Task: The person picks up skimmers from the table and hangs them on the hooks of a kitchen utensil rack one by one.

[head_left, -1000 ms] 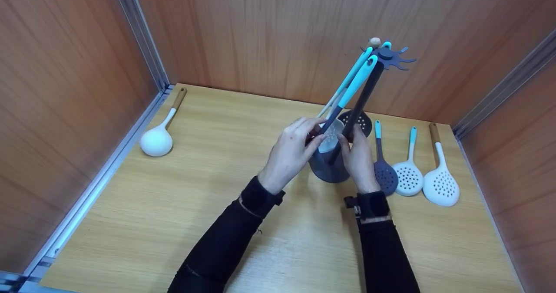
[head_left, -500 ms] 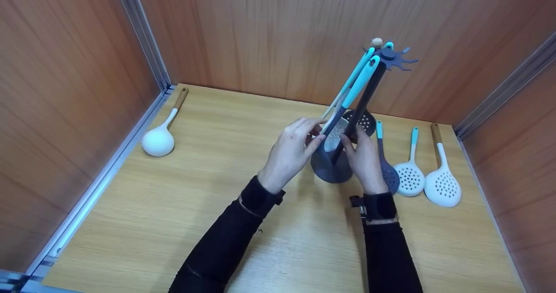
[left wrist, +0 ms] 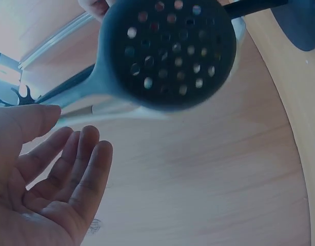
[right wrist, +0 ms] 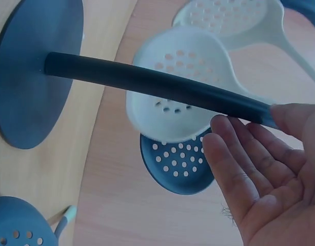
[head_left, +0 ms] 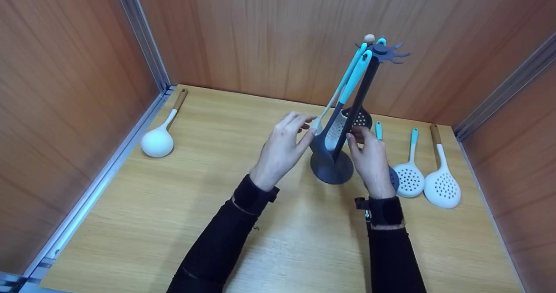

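Observation:
A dark utensil stand (head_left: 367,80) with a round base and hooked top stands in the head view. On it hang a dark skimmer with a turquoise handle (head_left: 357,78), a pale turquoise-handled utensil (head_left: 318,121) and other perforated skimmers. My left hand (head_left: 282,147) is just left of these, thumb and fingers spread; in the left wrist view the dark skimmer (left wrist: 173,51) is beyond it, apart from the palm. Beside the pole, my right hand (head_left: 370,160) has its fingers extended. In the right wrist view its thumb lies close to the pole (right wrist: 147,82); contact is unclear.
On the right of the table lie a dark skimmer (head_left: 393,179), partly hidden, a white skimmer with turquoise handle (head_left: 408,178) and a white skimmer with wooden handle (head_left: 443,189). A white ladle (head_left: 157,142) lies far left. Wooden walls (head_left: 260,37) enclose the table.
My left hand has let go of the dark skimmer and drawn slightly left. My right hand has moved right from the pole. The stand's top has shifted slightly left.

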`<state>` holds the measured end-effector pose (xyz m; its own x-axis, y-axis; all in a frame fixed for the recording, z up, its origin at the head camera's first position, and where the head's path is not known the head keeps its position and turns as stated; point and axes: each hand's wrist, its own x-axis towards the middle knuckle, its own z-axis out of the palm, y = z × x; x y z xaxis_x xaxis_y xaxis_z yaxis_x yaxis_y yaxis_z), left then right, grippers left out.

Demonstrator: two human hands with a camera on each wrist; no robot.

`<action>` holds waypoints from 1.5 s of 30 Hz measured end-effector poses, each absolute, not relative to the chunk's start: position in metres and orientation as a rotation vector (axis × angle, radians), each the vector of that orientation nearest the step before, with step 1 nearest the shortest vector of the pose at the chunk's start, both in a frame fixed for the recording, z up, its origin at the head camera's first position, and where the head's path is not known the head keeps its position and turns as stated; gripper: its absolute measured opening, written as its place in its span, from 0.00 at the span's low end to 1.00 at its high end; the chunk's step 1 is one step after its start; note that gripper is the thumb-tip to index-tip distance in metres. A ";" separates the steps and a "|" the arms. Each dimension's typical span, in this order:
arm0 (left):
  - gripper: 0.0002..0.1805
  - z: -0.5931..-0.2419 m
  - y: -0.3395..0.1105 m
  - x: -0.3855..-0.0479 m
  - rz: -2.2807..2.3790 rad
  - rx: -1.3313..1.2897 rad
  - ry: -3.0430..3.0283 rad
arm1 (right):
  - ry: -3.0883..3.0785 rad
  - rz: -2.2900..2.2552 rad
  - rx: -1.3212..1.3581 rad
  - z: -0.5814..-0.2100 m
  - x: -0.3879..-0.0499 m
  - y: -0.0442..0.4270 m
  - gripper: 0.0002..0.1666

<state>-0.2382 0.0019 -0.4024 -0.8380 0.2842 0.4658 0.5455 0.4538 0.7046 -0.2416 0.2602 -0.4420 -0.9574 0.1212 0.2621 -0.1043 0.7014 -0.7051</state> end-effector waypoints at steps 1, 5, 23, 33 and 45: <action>0.20 -0.402 0.000 -0.239 -1.324 -0.696 -2.431 | -2.629 1.116 -0.016 -0.442 -0.241 0.260 0.22; 0.20 -0.400 -0.009 -0.242 -1.285 -0.649 -2.446 | -2.658 1.103 -0.015 -0.443 -0.235 0.259 0.23; 0.21 -0.403 -0.056 -0.263 -1.079 -0.568 -2.563 | -2.717 0.923 0.224 -0.444 -0.209 0.268 0.30; 0.22 -0.414 -0.097 -0.280 -1.017 -0.464 -2.617 | -2.775 0.749 0.398 -0.446 -0.186 0.263 0.39; 0.25 -0.430 -0.138 -0.307 -0.870 -0.420 -2.747 | -2.733 0.521 0.560 -0.450 -0.165 0.255 0.45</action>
